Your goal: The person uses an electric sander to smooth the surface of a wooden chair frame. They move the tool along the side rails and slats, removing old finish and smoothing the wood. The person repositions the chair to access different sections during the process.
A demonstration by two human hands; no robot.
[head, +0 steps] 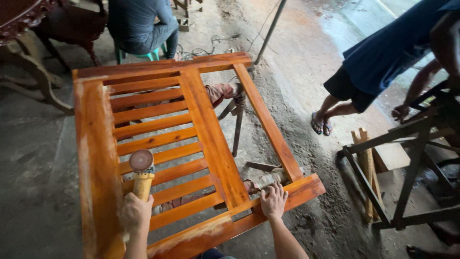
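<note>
Orange-varnished slatted wooden frame [191, 144] lies flat on a stand over the dusty floor [28, 158]. Left hand [136, 213] is clamped around a yellow angle grinder [142, 175], whose sanding disc sits over the frame's slats (contact unclear). Right hand [273, 201] presses flat, fingers spread, on the frame's near rail. Beyond the frame's far edge, a seated person [139, 24]; off its right side, a dark metal stand [407, 158].

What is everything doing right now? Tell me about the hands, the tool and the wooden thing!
Left hand: gripping the sander handle.
Right hand: flat on the frame's near rail, fingers spread.
Sander: held upright, disc over the slats.
Wooden frame: lying flat on stands, orange, pale worn patches on the left and near rails.
Metal stand: upright, unused.
</note>
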